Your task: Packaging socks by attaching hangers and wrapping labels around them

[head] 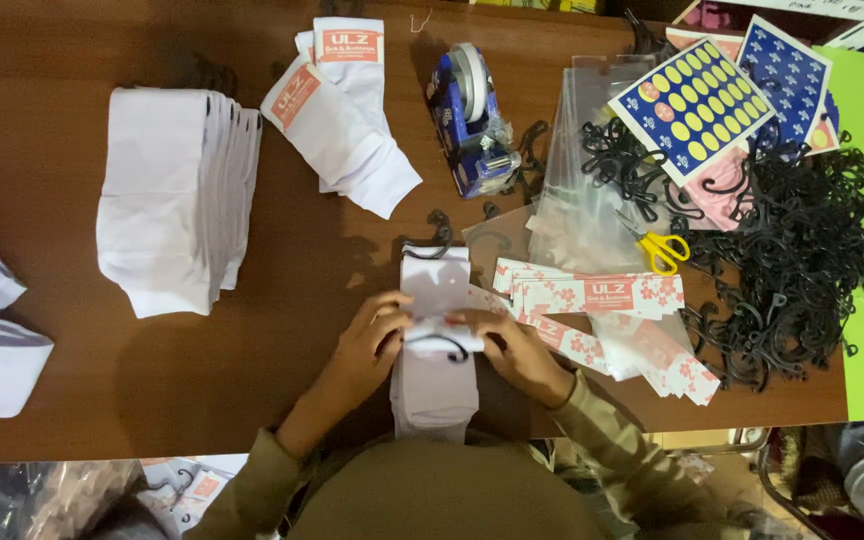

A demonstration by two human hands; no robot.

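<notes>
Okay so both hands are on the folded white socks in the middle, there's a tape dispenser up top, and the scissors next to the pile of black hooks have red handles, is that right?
Not quite: the scissors have yellow handles, not red, as the head view shows. The rest holds: the left hand and right hand are both on the folded white socks, the tape dispenser sits further up the table, and the scissors lie beside the pile of black hooks.

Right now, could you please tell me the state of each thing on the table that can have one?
Socks: folded, held by both hands.
Left hand: gripping socks.
Right hand: gripping socks.
Hook: on the socks.
White stack: folded, piled.
Labelled socks: banded, laid flat.
Scissors: closed.
Hangers: tangled heap.
</notes>
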